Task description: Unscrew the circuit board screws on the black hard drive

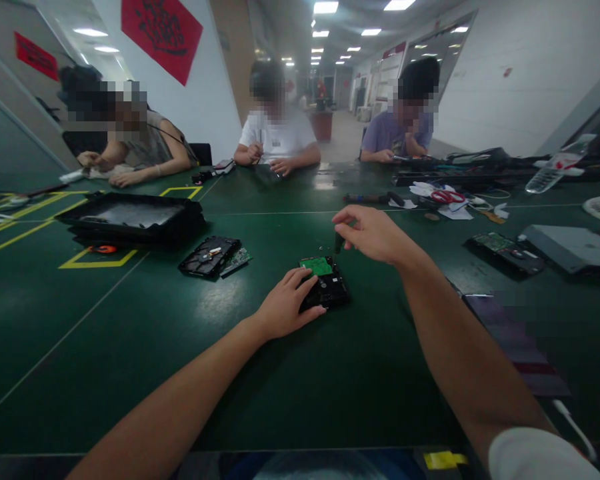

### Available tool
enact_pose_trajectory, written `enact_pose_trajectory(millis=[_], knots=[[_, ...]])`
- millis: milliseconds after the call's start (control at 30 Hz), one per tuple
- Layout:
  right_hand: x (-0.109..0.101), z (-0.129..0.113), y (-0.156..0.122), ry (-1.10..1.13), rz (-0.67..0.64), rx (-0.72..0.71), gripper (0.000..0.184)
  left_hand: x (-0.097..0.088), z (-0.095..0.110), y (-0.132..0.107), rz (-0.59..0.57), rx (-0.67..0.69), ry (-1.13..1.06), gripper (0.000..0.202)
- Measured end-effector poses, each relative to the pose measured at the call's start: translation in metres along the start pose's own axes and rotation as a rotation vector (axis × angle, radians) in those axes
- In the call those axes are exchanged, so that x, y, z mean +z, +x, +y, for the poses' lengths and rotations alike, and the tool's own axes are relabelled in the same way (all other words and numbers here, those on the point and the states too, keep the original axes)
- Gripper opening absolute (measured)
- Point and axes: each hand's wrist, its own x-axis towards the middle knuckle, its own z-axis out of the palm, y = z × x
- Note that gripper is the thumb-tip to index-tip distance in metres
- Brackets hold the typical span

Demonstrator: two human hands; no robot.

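Observation:
A hard drive (336, 290) lies flat on the green table, its green circuit board facing up at the far end. My left hand (287, 303) grips it from the left, fingers over the top and thumb along the near edge. Above its far right corner, my right hand (370, 233) is closed around the handle of a dark screwdriver (338, 244). The screwdriver stands nearly upright with its tip down at the drive; whether it sits in a screw is too small to tell. A tiny bit, perhaps a screw, lies just beyond the drive.
To the left are another hard drive (211, 257), a loose circuit board (236, 262) and stacked black trays (135, 217). A third drive (505, 253), a grey box (573, 247) and a plastic bottle (560, 165) are at right. Three people sit across the table.

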Motion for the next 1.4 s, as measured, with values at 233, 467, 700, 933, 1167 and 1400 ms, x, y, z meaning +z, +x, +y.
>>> enact_pose_trajectory(millis=[233, 467, 700, 933, 1167, 1400], knots=[[0.0003, -0.0002, 0.0018, -0.036, -0.017, -0.067, 0.022, 0.0006, -0.0007, 0.0003, 0.004, -0.003, -0.006, 0.072], [0.0018, 0.0043, 0.0016, 0.029, -0.010, -0.021, 0.022, 0.0013, -0.0012, 0.0003, -0.009, -0.002, 0.005, 0.072], [0.0026, 0.0030, 0.0026, -0.011, -0.017, -0.082, 0.021, -0.0001, 0.0004, 0.0007, 0.000, 0.000, -0.002, 0.073], [0.0030, 0.0042, 0.0023, 0.030, -0.016, 0.016, 0.023, -0.0023, 0.0029, 0.0014, -0.002, -0.011, -0.005, 0.072], [0.0027, 0.0013, 0.0018, 0.010, -0.039, -0.084, 0.022, -0.0032, 0.0034, 0.0011, -0.002, -0.011, -0.011, 0.072], [-0.0006, 0.0003, 0.0005, -0.025, -0.020, -0.019, 0.022, -0.0014, 0.0021, 0.0009, -0.003, -0.013, -0.020, 0.073]])
